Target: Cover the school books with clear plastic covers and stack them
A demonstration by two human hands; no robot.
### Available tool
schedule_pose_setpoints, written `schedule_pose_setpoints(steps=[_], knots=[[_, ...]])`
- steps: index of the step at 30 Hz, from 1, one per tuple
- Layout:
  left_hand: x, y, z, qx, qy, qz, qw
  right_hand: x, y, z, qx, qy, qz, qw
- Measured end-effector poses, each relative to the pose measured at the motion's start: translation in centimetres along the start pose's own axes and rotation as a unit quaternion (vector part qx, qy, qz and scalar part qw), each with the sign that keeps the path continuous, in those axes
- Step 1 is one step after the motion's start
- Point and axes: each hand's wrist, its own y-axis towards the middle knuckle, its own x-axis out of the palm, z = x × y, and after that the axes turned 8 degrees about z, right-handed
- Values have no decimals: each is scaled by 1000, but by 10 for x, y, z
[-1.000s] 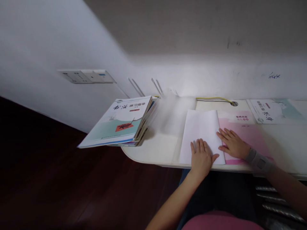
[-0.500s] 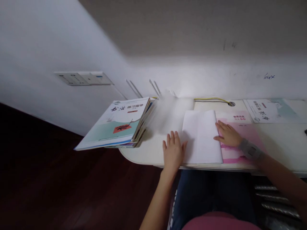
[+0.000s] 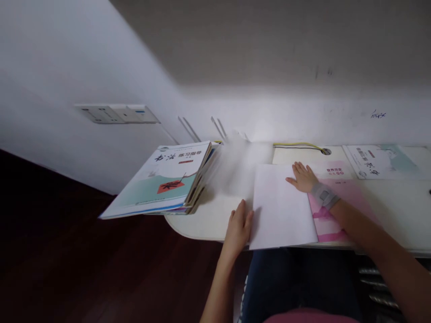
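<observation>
Bench [image 3: 202, 224], white, against a wall. Book stack [image 3: 168, 179], at the bench's left end, overhanging. White sheet [image 3: 279, 211], at the front edge, bordering a pink book [image 3: 345, 197]. Progress, judged: sheet laid out nearly flat; pink cover remains exposed; what is left cannot be told. Right hand [image 3: 303, 178], spread, palm down on the sheet's far corner, gripping nothing. Left hand [image 3: 238, 228], loosely curved at its left edge; grip unclear.

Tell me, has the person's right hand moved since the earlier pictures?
Yes. Judged against the cable hole in the desk, the right hand has moved leftward and forward, toward the desk's far edge.
</observation>
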Motion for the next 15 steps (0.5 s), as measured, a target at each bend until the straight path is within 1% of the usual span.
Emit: schedule_pose_setpoints(steps=[2, 4, 6, 7, 9, 10, 11, 12, 13, 14, 15], knots=[[-5, -1, -2, -33, -69, 15, 997, -3, 4, -2, 33, 2, -6, 999], [-12, -1, -2, -74, -121, 14, 990, -7, 7, -5, 75, 15, -1, 997], [-20, 0, 4, -115, -180, 0, 977, -12, -1, -13, 114, 58, 13, 992], [-24, 1, 10, -132, -222, -3, 966, -14, -10, -19, 126, 105, 22, 986], [-29, 2, 31, -144, -329, 5, 933, -19, -38, -33, 129, 227, 35, 965], [-29, 2, 47, -136, -382, 11, 914, -22, -56, -40, 125, 311, 44, 941], [-28, 0, 65, -122, -428, 9, 896, -26, -74, -46, 125, 338, 44, 932], [-25, -2, 85, -100, -462, -5, 881, -31, -93, -51, 131, 366, 48, 920], [-20, -5, 106, -76, -485, -40, 871, -37, -109, -53, 159, 476, 66, 862], [-12, -8, 126, -52, -497, -95, 861, -45, -124, -52, 185, 577, 77, 792], [-3, -11, 145, -19, -499, -156, 852, -53, -136, -47, 203, 651, 83, 726]])
